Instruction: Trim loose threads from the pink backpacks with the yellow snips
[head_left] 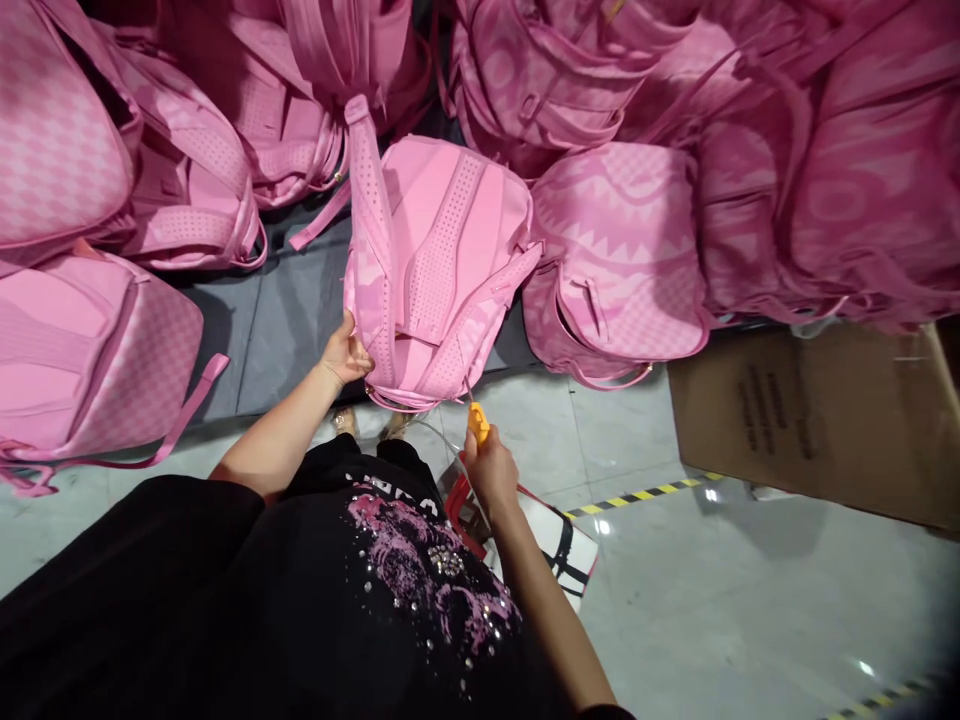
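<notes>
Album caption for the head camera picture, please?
Left hand gripping a pink backpack, right hand holding a yellow tool at its edge.

Heaped pink backpacks, hazard-striped floor tape and a carton suggest a workshop.

Free grey surface left of the centre backpack, patterned backpack close at right

Pink backpack: on grey surface, padded back panel facing up; dotted strip down panel centre; two shoulder straps, dotted and camouflage-patterned, converging toward near edge; left strap's far end stands out past the bag's upper left; near edge at front of surface. Tool: yellow handle, slim tip directed at bag's near edge; contact cannot be determined.
</notes>
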